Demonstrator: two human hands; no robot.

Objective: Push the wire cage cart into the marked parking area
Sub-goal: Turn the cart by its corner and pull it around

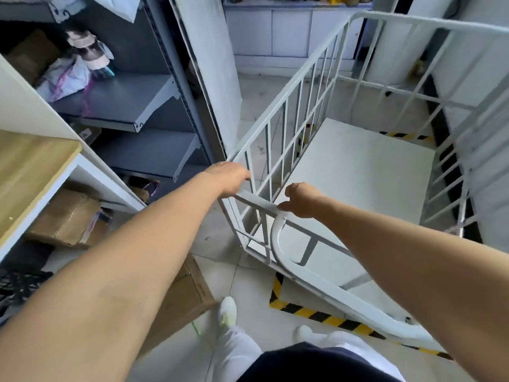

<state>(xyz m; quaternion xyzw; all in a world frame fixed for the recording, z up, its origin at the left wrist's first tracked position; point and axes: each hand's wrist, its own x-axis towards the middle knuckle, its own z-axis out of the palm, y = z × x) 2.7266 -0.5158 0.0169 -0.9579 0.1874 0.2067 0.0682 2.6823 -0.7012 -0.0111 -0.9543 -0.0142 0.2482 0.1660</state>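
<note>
A white wire cage cart (300, 86) with barred sides and a plain white floor fills the middle and right of the view. My left hand (228, 177) grips the top rail at the cart's near left corner. A little to the right, my right hand (300, 199) holds the same near rail. Yellow and black striped tape (311, 312) marks the floor under the cart's near edge, and more striped tape (405, 135) shows beyond its far side. The cart stands slanted across the marked lines.
Grey metal shelving (143, 111) with bags stands close on the left, next to a wooden-topped white table (30, 166). Cardboard boxes (68, 216) lie under the table and by my left foot. White cabinets (289, 34) and a white wall bound the back and right.
</note>
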